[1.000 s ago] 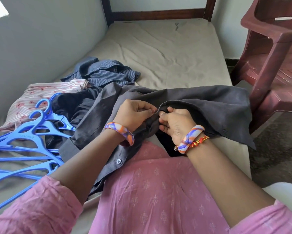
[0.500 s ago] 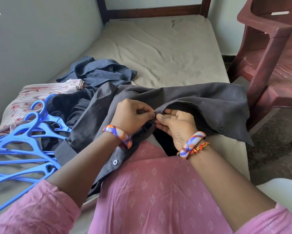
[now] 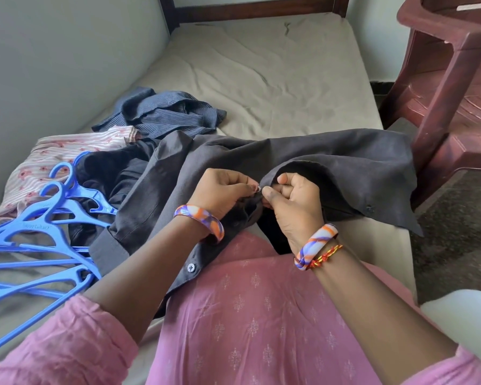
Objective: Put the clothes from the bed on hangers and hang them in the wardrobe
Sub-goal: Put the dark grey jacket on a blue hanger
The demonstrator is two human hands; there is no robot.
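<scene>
A dark grey shirt (image 3: 331,159) lies across the near part of the bed and over my lap. My left hand (image 3: 220,191) and my right hand (image 3: 292,200) meet at its front edge, both pinching the cloth around a small button between the fingertips. Several blue plastic hangers (image 3: 50,223) lie in a pile on the bed at the left. Behind the grey shirt lie a blue striped shirt (image 3: 167,113), a pink striped garment (image 3: 64,154) and a black garment (image 3: 114,173). The wardrobe is out of view.
The bed (image 3: 275,73) has a beige sheet and a dark wooden frame at its far end. A grey wall runs along the left. A maroon plastic chair (image 3: 450,87) stands close to the bed's right side, on dark floor.
Both hands stayed together on the shirt's front edge, fingers working at the button. The right hand has curled tighter. The camera tilted slightly.
</scene>
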